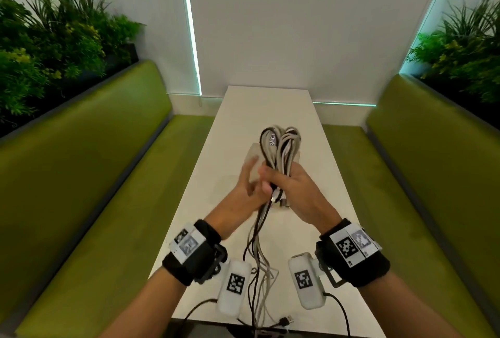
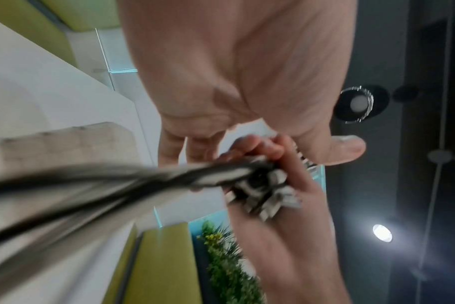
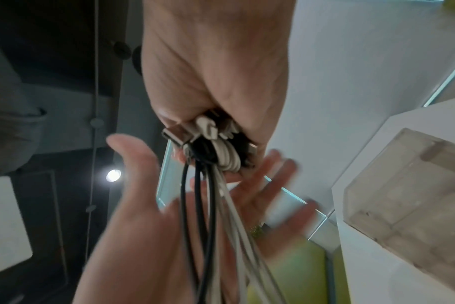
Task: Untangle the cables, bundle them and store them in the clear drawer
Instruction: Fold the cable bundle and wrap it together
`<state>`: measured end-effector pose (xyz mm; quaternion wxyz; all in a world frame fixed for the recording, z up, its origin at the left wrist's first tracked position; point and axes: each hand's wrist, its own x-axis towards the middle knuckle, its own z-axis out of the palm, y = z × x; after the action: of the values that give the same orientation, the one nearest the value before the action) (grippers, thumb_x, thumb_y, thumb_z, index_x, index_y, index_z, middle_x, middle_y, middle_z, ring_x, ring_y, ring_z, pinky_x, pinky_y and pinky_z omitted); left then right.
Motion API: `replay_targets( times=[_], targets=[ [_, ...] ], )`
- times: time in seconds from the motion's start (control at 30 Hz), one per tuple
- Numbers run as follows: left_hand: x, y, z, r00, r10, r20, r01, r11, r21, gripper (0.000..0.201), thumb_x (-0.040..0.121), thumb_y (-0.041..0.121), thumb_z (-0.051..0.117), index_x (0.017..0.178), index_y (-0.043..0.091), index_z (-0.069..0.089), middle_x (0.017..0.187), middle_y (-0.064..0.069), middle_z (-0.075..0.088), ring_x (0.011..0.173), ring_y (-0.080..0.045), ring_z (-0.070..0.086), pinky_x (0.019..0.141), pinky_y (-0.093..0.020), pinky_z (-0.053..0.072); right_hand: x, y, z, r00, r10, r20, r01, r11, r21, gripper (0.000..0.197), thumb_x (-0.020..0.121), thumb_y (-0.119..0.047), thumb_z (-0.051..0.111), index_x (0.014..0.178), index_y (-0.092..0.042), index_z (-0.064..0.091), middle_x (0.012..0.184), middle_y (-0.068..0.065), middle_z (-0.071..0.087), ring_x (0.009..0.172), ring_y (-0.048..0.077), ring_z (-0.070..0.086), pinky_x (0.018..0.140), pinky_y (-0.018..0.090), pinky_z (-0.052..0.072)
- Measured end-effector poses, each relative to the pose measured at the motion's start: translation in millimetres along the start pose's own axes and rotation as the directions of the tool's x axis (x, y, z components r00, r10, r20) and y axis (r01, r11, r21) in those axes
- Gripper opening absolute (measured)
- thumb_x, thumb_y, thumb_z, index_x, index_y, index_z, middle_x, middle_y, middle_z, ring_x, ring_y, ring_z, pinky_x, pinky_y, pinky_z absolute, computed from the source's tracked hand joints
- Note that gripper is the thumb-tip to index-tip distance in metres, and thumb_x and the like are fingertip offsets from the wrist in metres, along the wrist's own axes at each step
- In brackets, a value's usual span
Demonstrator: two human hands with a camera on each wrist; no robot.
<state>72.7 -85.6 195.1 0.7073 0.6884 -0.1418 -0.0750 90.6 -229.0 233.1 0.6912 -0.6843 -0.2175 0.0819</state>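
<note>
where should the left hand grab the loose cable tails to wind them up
Just below the right hand, where the tails leave the grip gathered as one strand. Come from the left with the open left hand: lower down they fan out toward the table edge, so a grip there would likely miss some.

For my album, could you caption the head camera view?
Right hand grips looped cables above a white table, left hand open beside.

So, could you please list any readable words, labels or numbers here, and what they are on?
"ClavG", as far as it reads, with a blurred mark before it: white lettering on a dark band around the cable bundle.
Square black-and-white marker codes on the wrist units: patterns only, no readable text.
Nothing else legible.
</note>
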Motion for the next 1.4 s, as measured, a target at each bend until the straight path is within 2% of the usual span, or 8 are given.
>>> replay_targets(
  times=[0.07,0.17,0.43,0.9,1.0,1.17,1.23,1.4],
  targets=[
    [-10.0,-7.5,12.0,0.999,-0.030,0.042,0.030,0.999,-0.016,0.062,0.082,0.056,0.054,0.136,0.040,0.029,0.107,-0.001,0.067,0.095,-0.018,0.069,0.088,-0.038,0.054,3.1,-2.3,-3.1,0.999,-0.002,-0.051,0.009,0.990,0.142,0.017,0.095,-0.014,0.053,0.079,-0.008,0.057,0.067,0.006,0.056,0.069,0.025,0.058,0.066,0.034,0.052],
    [-20.2,-7.1,28.8,0.996,-0.071,-0.061,0.065,0.994,-0.093,0.034,0.088,0.046,0.046,0.103,0.017,0.054,0.055,0.007,0.047,0.046,-0.011,0.043,0.048,-0.025,0.042,2.9,-2.4,-4.1,0.996,0.042,-0.078,-0.021,0.966,0.258,0.016,0.094,-0.018,0.053,0.080,-0.013,0.058,0.067,0.003,0.058,0.067,0.028,0.058,0.048,0.031,0.044],
    [-45.3,-7.3,36.4,0.979,-0.149,0.136,0.194,0.879,-0.436,0.041,0.085,0.055,0.046,0.069,0.018,0.052,0.048,0.007,0.028,0.038,-0.005,0.024,0.038,-0.016,0.027,-0.7,-8.1,-4.2,0.994,0.067,-0.082,-0.008,0.821,0.571,0.018,0.090,-0.026,0.055,0.077,-0.014,0.050,0.062,-0.001,0.044,0.054,0.013,0.047,0.056,0.025,0.043],
    [-19.1,40.5,0.5,0.938,-0.215,0.271,0.275,0.939,-0.208,0.039,0.094,0.046,0.046,0.070,0.015,0.052,0.046,0.010,0.028,0.035,-0.003,0.023,0.036,-0.015,0.024,5.9,-70.8,-38.5,0.989,-0.151,-0.013,0.149,0.985,-0.089,0.013,0.086,-0.021,0.065,0.081,-0.010,0.063,0.059,0.006,0.050,0.057,0.025,0.053,0.061,0.045,0.041],
    [-13.6,45.0,-9.8,0.927,-0.183,0.327,0.300,0.886,-0.354,0.043,0.094,0.045,0.042,0.081,0.009,0.063,0.049,0.010,0.032,0.036,-0.001,0.026,0.037,-0.014,0.024,2.4,-95.2,-40.0,0.986,-0.061,0.155,0.131,0.857,-0.499,0.010,0.078,-0.021,0.076,0.077,-0.014,0.068,0.054,-0.003,0.060,0.050,0.016,0.054,0.052,0.030,0.046],
    [-6.1,55.3,-19.4,0.886,-0.197,0.420,0.369,0.848,-0.380,0.109,0.076,0.084,0.006,0.092,-0.005,0.067,0.051,-0.001,0.040,0.041,-0.009,0.026,0.040,-0.020,0.025,0.2,-109.0,-26.0,0.882,0.302,0.362,0.178,0.499,-0.848,0.028,0.068,-0.023,0.082,0.063,-0.035,0.058,0.057,-0.022,0.057,0.054,-0.007,0.050,0.050,0.009,0.035],
    [-3.6,57.3,-20.1,0.897,-0.197,0.396,0.351,0.861,-0.368,0.120,0.067,0.090,0.004,0.096,-0.009,0.065,0.055,-0.009,0.050,0.044,-0.014,0.026,0.042,-0.022,0.023,0.1,-103.1,-22.4,0.875,0.289,0.389,0.270,0.377,-0.886,0.027,0.069,-0.029,0.082,0.070,-0.035,0.055,0.073,-0.022,0.052,0.070,-0.012,0.050,0.061,0.008,0.038],
    [-0.3,64.1,-16.9,0.868,-0.251,0.428,0.298,0.954,-0.044,0.124,0.064,0.087,-0.002,0.108,-0.007,0.065,0.088,-0.026,0.068,0.058,-0.022,0.056,0.051,-0.025,0.042,-0.2,-82.9,-23.5,0.897,0.227,0.378,0.368,0.089,-0.926,0.021,0.079,-0.028,0.070,0.098,-0.020,0.064,0.109,-0.007,0.053,0.082,0.012,0.053,0.068,0.025,0.041]
  ],
)
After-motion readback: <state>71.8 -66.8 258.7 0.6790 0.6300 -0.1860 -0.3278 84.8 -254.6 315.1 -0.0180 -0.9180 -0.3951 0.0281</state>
